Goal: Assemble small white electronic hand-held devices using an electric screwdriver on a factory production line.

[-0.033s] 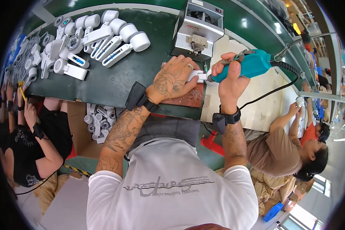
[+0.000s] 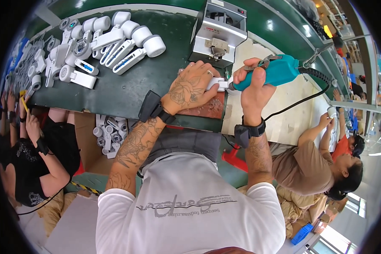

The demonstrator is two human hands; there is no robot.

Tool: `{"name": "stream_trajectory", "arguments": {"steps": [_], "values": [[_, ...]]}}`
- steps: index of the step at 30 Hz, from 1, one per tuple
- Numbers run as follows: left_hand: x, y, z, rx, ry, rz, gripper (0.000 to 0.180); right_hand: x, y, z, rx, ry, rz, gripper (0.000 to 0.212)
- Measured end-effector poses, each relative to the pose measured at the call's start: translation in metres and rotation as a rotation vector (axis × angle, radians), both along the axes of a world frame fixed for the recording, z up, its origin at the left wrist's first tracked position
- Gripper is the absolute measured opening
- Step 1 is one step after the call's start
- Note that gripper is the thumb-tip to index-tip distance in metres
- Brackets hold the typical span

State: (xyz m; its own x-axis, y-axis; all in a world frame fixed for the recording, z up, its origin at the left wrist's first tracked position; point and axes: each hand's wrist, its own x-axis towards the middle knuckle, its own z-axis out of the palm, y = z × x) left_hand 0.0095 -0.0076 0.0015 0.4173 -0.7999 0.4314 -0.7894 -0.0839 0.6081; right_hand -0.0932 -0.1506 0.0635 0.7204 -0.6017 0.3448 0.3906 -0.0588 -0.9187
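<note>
My left hand (image 2: 189, 86) is closed over a white plastic part (image 2: 218, 83) at the front edge of the bench, above a reddish-brown mat (image 2: 209, 108). Most of that part is hidden under my fingers and palm. In my right hand (image 2: 256, 86) is a teal electric screwdriver (image 2: 283, 72), held sideways with its tip pointing left. The tip meets the right end of the white part. A black coiled cord (image 2: 319, 78) leaves the back of the screwdriver. Right behind my left hand stands a grey metal screw feeder (image 2: 219, 36).
Many white handheld fan bodies (image 2: 122, 53) lie heaped on the dark green bench (image 2: 127, 91) at the left. A cardboard box (image 2: 91, 139) below holds more white parts. Co-workers sit on both sides, one in black (image 2: 38, 156), another in brown (image 2: 305, 169). A red stool (image 2: 233, 158) shows beneath.
Both hands, the white part and the screwdriver stay in place. Inside the screw feeder's top opening, the mechanism has shifted slightly.
</note>
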Motion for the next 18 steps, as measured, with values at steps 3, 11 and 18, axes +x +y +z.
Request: {"name": "stream_trajectory", "arguments": {"steps": [3, 11, 18], "values": [[0.0, 0.001, -0.002, 0.027, 0.01, 0.003, 0.025, 0.001, 0.0, -0.005, 0.013, -0.016, 0.014, 0.04], [-0.004, -0.001, -0.001, 0.026, -0.048, -0.008, 0.025, -0.003, 0.002, -0.023, 0.079, -0.065, 0.009, 0.036], [0.001, -0.006, 0.002, 0.036, -0.043, -0.03, 0.026, 0.003, -0.002, -0.031, 0.037, -0.055, 0.029, 0.045]]}}
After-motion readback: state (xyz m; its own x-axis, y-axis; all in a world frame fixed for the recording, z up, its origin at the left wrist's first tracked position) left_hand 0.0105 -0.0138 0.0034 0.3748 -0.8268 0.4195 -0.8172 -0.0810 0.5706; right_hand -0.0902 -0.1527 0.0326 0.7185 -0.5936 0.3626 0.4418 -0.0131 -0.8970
